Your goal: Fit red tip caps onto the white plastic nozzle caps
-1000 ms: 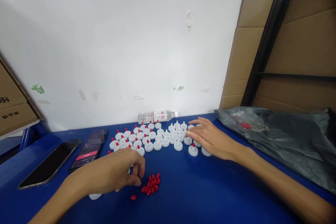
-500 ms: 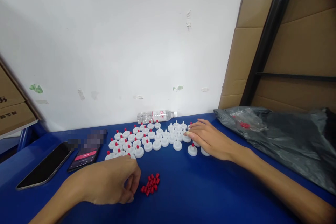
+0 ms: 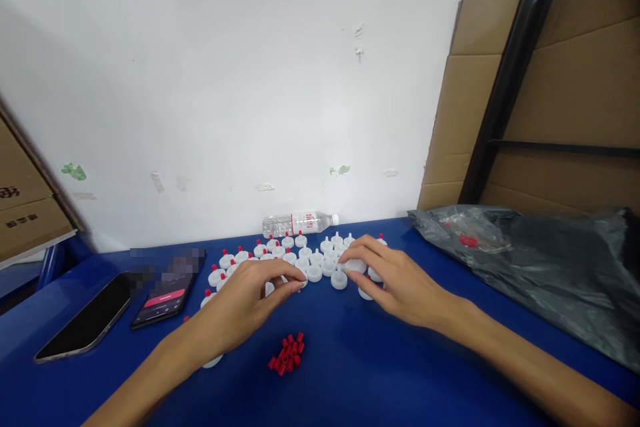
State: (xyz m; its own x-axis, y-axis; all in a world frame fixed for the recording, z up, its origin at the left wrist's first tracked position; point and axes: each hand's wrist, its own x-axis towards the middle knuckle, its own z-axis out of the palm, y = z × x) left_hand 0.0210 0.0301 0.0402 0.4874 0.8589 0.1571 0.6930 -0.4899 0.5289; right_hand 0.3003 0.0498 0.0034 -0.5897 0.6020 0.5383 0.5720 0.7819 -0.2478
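Observation:
My left hand (image 3: 260, 290) is pinched at the front edge of the white caps, its fingertips together; whatever they hold is too small to make out. To its right, my right hand (image 3: 395, 277) has thumb and fingers around a white cap (image 3: 355, 266). Many white nozzle caps stand on the blue table (image 3: 400, 373), several with red tips, such as the one at the left (image 3: 216, 275); others have bare white nozzles, like the one nearest the front (image 3: 339, 279). A pile of small red tips (image 3: 287, 353) lies in front of my hands.
A clear bottle (image 3: 300, 222) lies against the wall behind the caps. Two phones, one dark (image 3: 85, 317) and one with a lit screen (image 3: 167, 293), are at the left. Black plastic sheeting (image 3: 540, 267) with a clear bag (image 3: 473, 233) covers the right side.
My left hand has moved up and right, from beside the red pile to the caps. My right hand has shifted slightly left and closed round a white cap.

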